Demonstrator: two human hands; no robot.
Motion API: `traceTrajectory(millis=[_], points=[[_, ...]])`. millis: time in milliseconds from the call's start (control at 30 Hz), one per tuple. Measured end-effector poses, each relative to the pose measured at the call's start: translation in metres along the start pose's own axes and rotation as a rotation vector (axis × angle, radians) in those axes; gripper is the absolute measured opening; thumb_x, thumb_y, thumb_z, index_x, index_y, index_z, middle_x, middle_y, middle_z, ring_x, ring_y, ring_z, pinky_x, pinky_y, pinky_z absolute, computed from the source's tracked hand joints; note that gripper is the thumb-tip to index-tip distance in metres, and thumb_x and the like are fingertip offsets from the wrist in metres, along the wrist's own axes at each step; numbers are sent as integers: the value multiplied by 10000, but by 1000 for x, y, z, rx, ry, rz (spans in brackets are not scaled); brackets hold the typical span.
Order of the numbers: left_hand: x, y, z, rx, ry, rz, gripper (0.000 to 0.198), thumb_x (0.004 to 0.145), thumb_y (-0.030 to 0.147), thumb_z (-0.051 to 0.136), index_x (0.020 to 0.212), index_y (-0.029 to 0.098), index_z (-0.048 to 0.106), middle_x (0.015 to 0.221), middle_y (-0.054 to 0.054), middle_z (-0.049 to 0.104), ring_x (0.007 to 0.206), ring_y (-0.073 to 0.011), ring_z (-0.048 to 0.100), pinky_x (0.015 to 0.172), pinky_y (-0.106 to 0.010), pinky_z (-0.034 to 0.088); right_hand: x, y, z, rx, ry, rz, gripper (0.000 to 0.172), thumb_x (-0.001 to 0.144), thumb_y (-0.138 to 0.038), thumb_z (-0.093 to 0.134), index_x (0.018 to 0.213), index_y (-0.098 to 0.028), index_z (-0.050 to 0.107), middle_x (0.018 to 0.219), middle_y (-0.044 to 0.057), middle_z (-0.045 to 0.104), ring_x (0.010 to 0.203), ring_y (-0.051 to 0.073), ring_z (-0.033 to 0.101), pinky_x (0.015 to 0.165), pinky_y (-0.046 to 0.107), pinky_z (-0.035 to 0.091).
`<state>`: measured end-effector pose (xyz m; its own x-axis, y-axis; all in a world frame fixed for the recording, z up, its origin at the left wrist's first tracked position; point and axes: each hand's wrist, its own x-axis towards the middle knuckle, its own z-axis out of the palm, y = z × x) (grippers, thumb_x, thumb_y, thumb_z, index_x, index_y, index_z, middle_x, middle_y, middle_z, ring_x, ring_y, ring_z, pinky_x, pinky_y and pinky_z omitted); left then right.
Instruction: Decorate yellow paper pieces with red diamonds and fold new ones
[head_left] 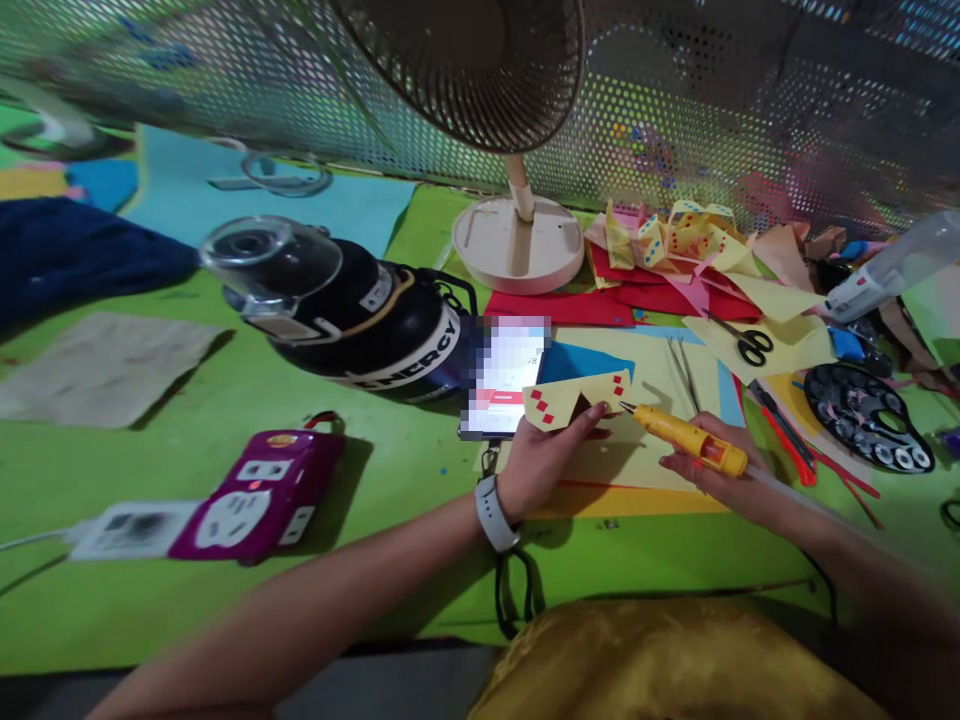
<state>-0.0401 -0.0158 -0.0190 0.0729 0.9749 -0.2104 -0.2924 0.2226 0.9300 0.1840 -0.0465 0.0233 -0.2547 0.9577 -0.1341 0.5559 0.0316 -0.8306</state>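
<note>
My left hand (541, 455) pinches a folded yellow paper piece (574, 398) with small red squares on it, held just above the table. My right hand (720, 472) is wrapped round a yellow glue gun (686, 437) whose nozzle points left at the paper's right end. A white watch (495, 513) sits on my left wrist. Both hands hover over a stack of yellow, orange and blue paper sheets (660, 375).
A phone (504, 380) lies left of the paper. A black helmet (352, 310), a magenta power strip (251, 495), a fan base (517, 240), black scissors (746, 342), a paint palette (866, 415), red pens (784, 435), and several decorated paper pieces (679, 235) lie on the green table (405, 460).
</note>
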Motion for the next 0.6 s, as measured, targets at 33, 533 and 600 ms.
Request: traceTrajectory(millis=[33, 533, 600], points=[[0, -1, -1, 4, -7, 3, 240, 743, 344, 755, 884, 165, 681, 907, -47, 740, 752, -170, 711, 696, -298, 619, 1, -1, 0, -3, 8, 35, 251, 802, -433, 653, 765, -234, 505, 614, -51, 491, 521, 99, 459, 453, 237, 368], [1, -2, -1, 38, -3, 15, 264, 744, 372, 750, 901, 170, 688, 920, -56, 742, 692, -160, 702, 702, -309, 617, 4, -4, 0, -74, 57, 96, 298, 756, -453, 681, 705, -226, 493, 573, -54, 447, 502, 101, 408, 466, 253, 314], [1, -3, -1, 28, -4, 19, 270, 738, 372, 755, 904, 170, 686, 922, -57, 742, 707, -164, 704, 702, -308, 618, 5, -3, 0, -74, 54, 93, 299, 755, -451, 683, 704, -227, 491, 574, -56, 443, 507, 101, 400, 469, 253, 311]])
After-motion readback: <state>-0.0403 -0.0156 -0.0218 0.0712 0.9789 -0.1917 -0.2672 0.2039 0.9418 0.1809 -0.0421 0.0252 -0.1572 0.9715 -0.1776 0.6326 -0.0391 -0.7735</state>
